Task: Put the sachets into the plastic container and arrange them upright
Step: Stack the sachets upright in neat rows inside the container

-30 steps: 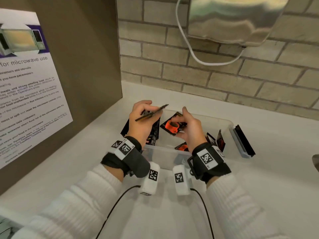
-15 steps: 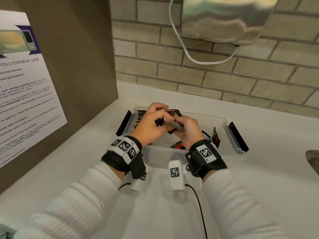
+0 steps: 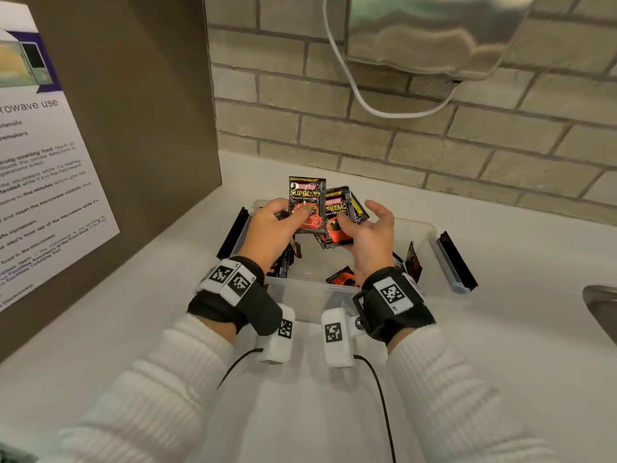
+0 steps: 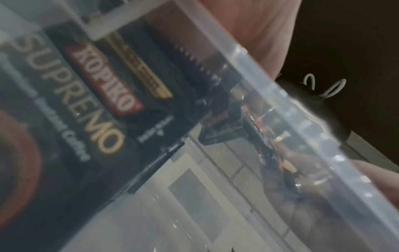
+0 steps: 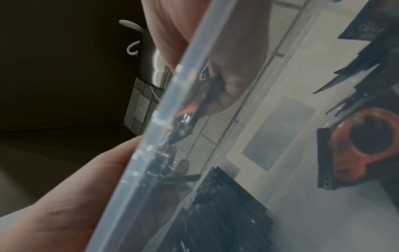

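A clear plastic container [image 3: 429,237] stands on the white counter with its black side clips folded out. Over its far left part my left hand [image 3: 272,225] pinches one black and red coffee sachet [image 3: 307,195], held upright and facing me. My right hand [image 3: 365,228] holds a small fan of sachets [image 3: 337,208] just to the right, thumb on the front one, fingers spread behind. More sachets stand in the left end [image 3: 283,262], one lies flat on the bottom [image 3: 342,277], and one leans at the right end [image 3: 413,262]. Both wrist views look through the container wall [image 4: 280,95] [image 5: 168,119] at sachets [image 4: 71,95] [image 5: 356,145].
A brown panel with a microwave-use notice [image 3: 43,182] stands close on the left. A brick wall [image 3: 367,142] runs behind, with a steel dispenser [image 3: 434,31] and a white cable [image 3: 367,105] above. A sink edge [image 3: 601,305] shows at the right.
Both hands have lifted from inside the container and drawn apart. The sachets they held together are now split: one raised upright in the left hand, a fan in the right.
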Tool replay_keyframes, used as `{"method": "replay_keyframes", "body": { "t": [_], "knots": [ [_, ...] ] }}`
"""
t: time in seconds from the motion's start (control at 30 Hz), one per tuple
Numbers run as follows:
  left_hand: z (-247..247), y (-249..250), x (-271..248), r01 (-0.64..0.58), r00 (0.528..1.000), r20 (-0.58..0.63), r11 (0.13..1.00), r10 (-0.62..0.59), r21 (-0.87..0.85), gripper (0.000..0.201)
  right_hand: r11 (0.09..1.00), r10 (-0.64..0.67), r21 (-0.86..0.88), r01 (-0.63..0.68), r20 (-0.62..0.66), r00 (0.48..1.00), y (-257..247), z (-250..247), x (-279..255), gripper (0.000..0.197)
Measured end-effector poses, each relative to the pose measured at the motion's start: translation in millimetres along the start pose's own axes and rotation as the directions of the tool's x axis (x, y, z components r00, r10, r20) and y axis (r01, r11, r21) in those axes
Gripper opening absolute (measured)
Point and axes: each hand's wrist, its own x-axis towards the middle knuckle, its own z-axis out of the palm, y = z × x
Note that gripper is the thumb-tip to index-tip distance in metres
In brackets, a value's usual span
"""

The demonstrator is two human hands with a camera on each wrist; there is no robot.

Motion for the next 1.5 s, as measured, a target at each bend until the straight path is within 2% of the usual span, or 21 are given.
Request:
{"method": "replay_keyframes", "body": {
  "t": [0.07, 0.13, 0.27, 0.33, 0.4, 0.57, 0.73, 0.83, 0.93, 1.0, 1.1, 1.17, 1.23, 1.3, 1.37, 1.4, 1.43, 1.5],
  "knots": [
    [1.1, 0.7, 0.5, 0.004, 1.0, -0.012, 1.0, -0.004, -0.006, 0.021, 0.999, -0.04, 0.01, 0.04, -0.02, 0.999, -0.8, 0.5, -1.5, 0.043],
    [1.3, 1.1, -0.1, 0.01, 1.0, -0.026, 1.0, -0.011, -0.021, 0.016, 0.998, -0.053, 0.024, 0.053, -0.024, 0.998, -0.8, 0.2, -1.8, 0.042],
    [0.6, -1.9, -2.4, 0.062, 0.997, 0.06, 0.995, -0.057, -0.081, 0.025, 0.993, -0.053, -0.105, 0.05, -0.017, 0.998, 4.4, 1.8, 0.8, 0.043],
    [3.5, -2.0, -5.3, 0.054, 0.992, 0.118, 0.998, -0.05, -0.025, 0.022, 0.987, -0.041, -0.153, 0.043, 0.015, 0.999, 4.7, 4.9, 0.3, 0.036],
    [7.7, -4.2, -6.8, 0.037, 0.991, 0.126, 0.999, -0.042, 0.038, 0.021, 0.984, -0.025, -0.172, 0.037, 0.07, 0.997, 4.0, 5.5, -1.4, 0.033],
    [12.4, -6.8, -8.2, -0.028, 0.99, 0.139, 0.989, 0.008, 0.145, 0.02, 0.984, 0.027, -0.179, 0.005, 0.172, 0.985, 5.6, 0.0, -1.3, 0.038],
    [13.0, -2.9, 0.3, 0.022, 0.987, 0.157, 0.988, -0.046, 0.154, 0.018, 0.988, 0.052, -0.156, -0.022, 0.194, 0.98, -0.2, 4.3, 5.4, 0.034],
    [14.0, 2.3, 0.3, 0.052, 0.977, 0.198, 0.987, -0.081, 0.149, 0.013, 0.957, 0.064, -0.289, 0.002, 0.221, 0.973, 1.6, 7.7, 3.4, 0.045],
    [12.2, 7.7, -1.3, 0.148, 0.958, 0.233, 0.983, -0.17, 0.11, 0.023, 0.937, 0.072, -0.349, -0.008, 0.171, 0.983, 5.9, 6.2, 4.7, 0.044],
    [7.5, 6.5, -0.9, 0.227, 0.933, 0.26, 0.968, -0.247, 0.105, 0.035, 0.956, 0.094, -0.286, -0.059, 0.109, 0.99, 5.5, 1.2, 7.7, 0.039],
    [0.3, 5.1, 2.9, 0.293, 0.908, 0.303, 0.956, -0.288, 0.03, 0.048, 0.973, 0.147, -0.189, -0.131, 0.072, 0.986, 5.2, -5.2, 9.8, 0.042],
    [-1.7, 12.4, 0.2, 0.276, 0.913, 0.316, 0.961, -0.256, -0.018, 0.053, 0.967, 0.171, -0.201, -0.154, 0.067, 0.983, 5.4, -5.1, 8.7, 0.042],
    [0.0, 21.4, 1.5, 0.207, 0.934, 0.295, 0.978, -0.202, 0.016, 0.054, 0.954, 0.194, -0.251, -0.167, 0.087, 0.977, 5.2, -3.0, 6.7, 0.043],
    [5.5, 35.0, 4.1, 0.167, 0.961, 0.211, 0.983, -0.18, 0.076, 0.049, 0.949, 0.197, -0.272, -0.16, 0.111, 0.974, 4.7, -1.1, 5.3, 0.046],
    [9.3, 47.1, 8.5, 0.232, 0.969, 0.095, 0.972, -0.229, -0.029, 0.041, 0.955, 0.178, -0.26, -0.142, 0.123, 0.976, 4.0, -0.2, 4.7, 0.045],
    [9.0, 50.0, 10.1, 0.285, 0.958, 0.1, 0.939, -0.27, -0.192, 0.036, 0.961, 0.169, -0.244, -0.135, 0.125, 0.978, 3.2, 0.3, 3.9, 0.043],
    [7.4, 51.8, 10.7, 0.312, 0.95, 0.136, 0.865, -0.28, -0.394, 0.029, 0.965, 0.164, -0.224, -0.133, 0.128, 0.978, 2.3, 0.4, 2.8, 0.041],
    [1.2, 51.7, 10.9, 0.319, 0.946, 0.198, 0.629, -0.256, -0.709, 0.014, 0.97, 0.172, -0.193, -0.145, 0.13, 0.976, 2.8, -0.1, 1.8, 0.042]
  ]
}}
